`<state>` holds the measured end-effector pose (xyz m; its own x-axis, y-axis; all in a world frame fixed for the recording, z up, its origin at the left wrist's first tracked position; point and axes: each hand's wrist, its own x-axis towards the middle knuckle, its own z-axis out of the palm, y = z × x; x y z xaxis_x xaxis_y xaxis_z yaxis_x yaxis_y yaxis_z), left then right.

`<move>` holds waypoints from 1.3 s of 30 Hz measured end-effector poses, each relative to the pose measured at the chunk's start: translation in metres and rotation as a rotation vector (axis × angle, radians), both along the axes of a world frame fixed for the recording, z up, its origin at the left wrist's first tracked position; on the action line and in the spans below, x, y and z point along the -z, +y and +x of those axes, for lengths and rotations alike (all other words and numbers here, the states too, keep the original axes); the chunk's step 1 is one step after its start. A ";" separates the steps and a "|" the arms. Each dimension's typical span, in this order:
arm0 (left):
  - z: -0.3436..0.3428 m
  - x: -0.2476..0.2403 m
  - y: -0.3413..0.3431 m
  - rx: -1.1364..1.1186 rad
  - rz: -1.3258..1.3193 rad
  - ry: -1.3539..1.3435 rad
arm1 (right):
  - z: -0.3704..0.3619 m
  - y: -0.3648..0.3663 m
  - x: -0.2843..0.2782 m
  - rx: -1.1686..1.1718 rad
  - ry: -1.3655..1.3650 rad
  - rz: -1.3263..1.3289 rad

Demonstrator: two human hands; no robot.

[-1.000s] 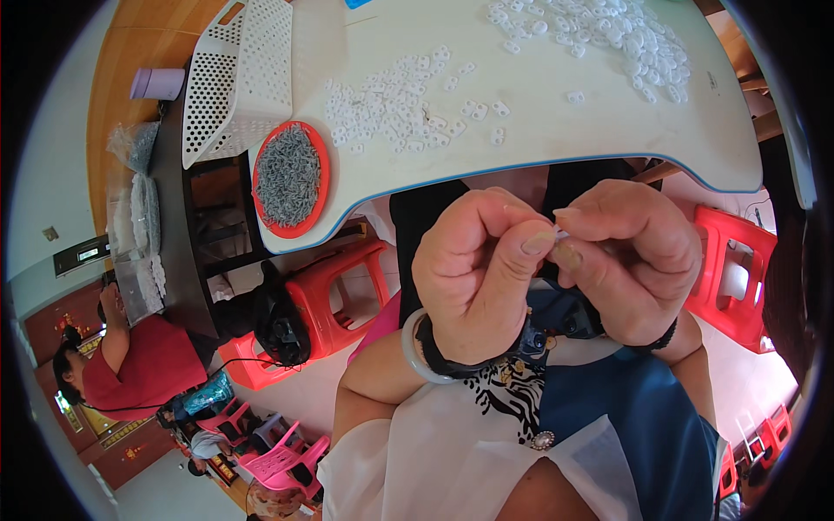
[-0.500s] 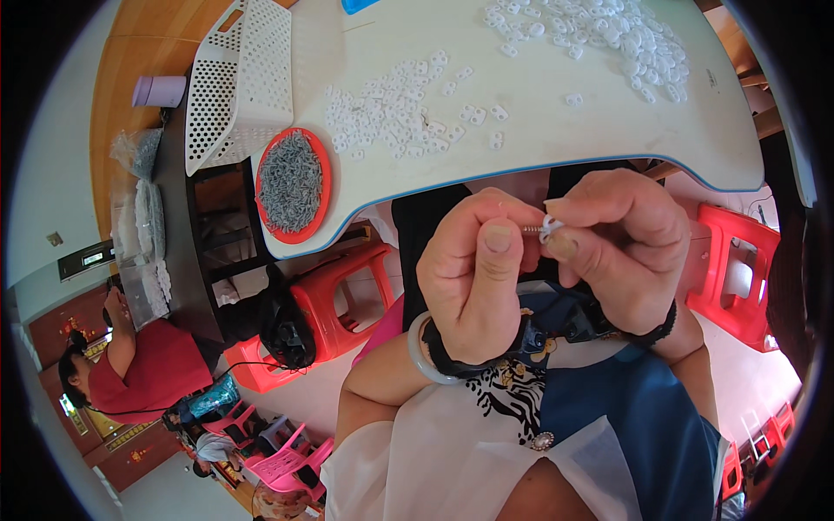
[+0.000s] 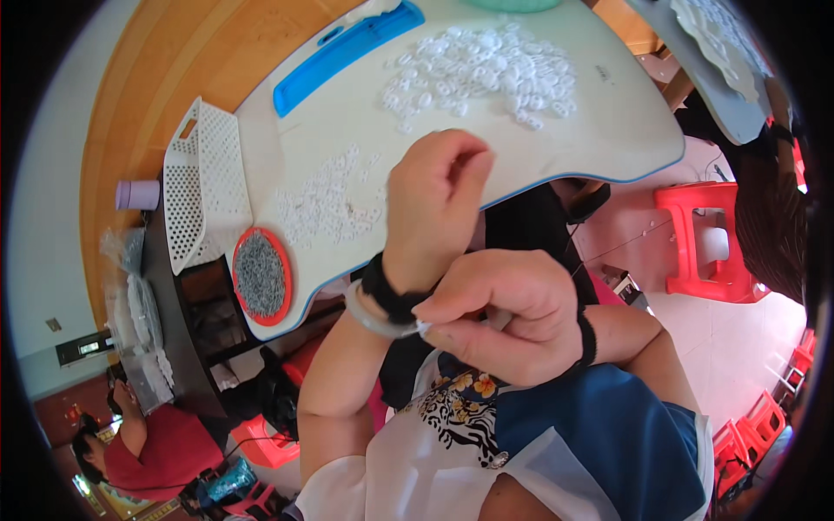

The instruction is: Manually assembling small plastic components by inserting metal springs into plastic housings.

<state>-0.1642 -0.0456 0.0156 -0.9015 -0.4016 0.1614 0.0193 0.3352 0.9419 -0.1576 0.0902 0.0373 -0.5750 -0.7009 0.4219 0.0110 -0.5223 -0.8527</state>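
My left hand (image 3: 434, 204) is reached forward over the table's near edge, its fingers curled closed. Whatever it may hold is hidden behind the fingers. A pale bangle (image 3: 375, 323) and a black band circle that wrist. Beside the wrist, my right hand (image 3: 512, 317) pinches a small white plastic piece (image 3: 423, 328) between thumb and forefinger; only a bit of it shows. Small white plastic pieces (image 3: 321, 204) lie scattered beyond my left forearm, and a larger pile (image 3: 486, 69) of them lies farther back. A red oval dish (image 3: 287, 280) at the table's left corner holds many grey screws.
The pale table (image 3: 599, 130) has a curved blue edge. A white perforated basket (image 3: 208, 182) stands at its left and a blue tray (image 3: 347, 56) at the back. Red plastic stools (image 3: 708, 239) stand right. A person in red (image 3: 152, 447) is at lower left; another is at right.
My hands have come apart: the left moved forward over the table, the right lower beside the left wrist. The view has shifted, showing more of the table's back.
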 end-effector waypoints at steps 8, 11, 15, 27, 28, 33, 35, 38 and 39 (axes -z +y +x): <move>-0.085 0.036 0.020 0.285 -0.818 0.055 | -0.004 0.007 -0.007 0.145 0.110 -0.106; -0.092 0.045 0.018 0.339 -0.933 -0.062 | -0.008 0.011 -0.010 0.146 0.121 -0.096; -0.093 0.047 0.010 0.364 -0.945 -0.091 | -0.009 0.010 -0.009 0.165 0.102 -0.120; -0.084 0.029 -0.018 0.239 -0.803 -0.033 | -0.009 0.007 -0.006 0.093 0.055 -0.060; -0.091 0.031 -0.017 0.238 -0.807 -0.032 | -0.009 0.006 -0.007 0.096 0.067 -0.070; -0.101 0.043 -0.011 0.349 -0.880 -0.035 | -0.014 0.007 -0.007 0.150 0.131 -0.119; -0.097 0.043 -0.013 0.351 -0.893 -0.075 | -0.016 0.008 -0.005 0.168 0.133 -0.096; -0.088 0.044 -0.018 0.339 -0.962 -0.134 | -0.017 0.008 -0.006 0.144 0.066 -0.064; -0.085 0.045 -0.019 0.324 -1.020 -0.150 | -0.017 0.009 -0.007 0.143 0.064 -0.064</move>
<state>-0.2493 -0.0648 -0.0293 -0.9790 0.1212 0.1640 0.1563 0.9626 0.2215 -0.1747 0.0990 0.0441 -0.6376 -0.5842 0.5022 -0.1207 -0.5681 -0.8141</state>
